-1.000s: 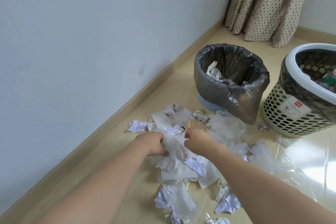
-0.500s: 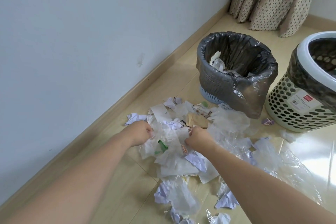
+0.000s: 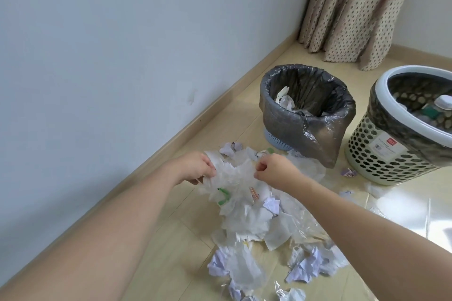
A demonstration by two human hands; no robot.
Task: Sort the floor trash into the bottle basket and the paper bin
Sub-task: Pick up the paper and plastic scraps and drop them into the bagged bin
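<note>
Paper bin (image 3: 305, 120) stands by the wall (image 3: 122, 56), bottle basket (image 3: 401, 139) just to its right, curtain (image 3: 362, 7) behind both. In front, scraps (image 3: 247, 222) are strewn over the floor (image 3: 171, 239), 2 hands above them.

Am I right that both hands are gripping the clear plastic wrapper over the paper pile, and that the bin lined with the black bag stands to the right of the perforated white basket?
Not quite: the head view shows the bin lined with the black bag to the left of the perforated white basket, nearer the wall. The left hand and right hand do grip the clear plastic wrapper.
</note>
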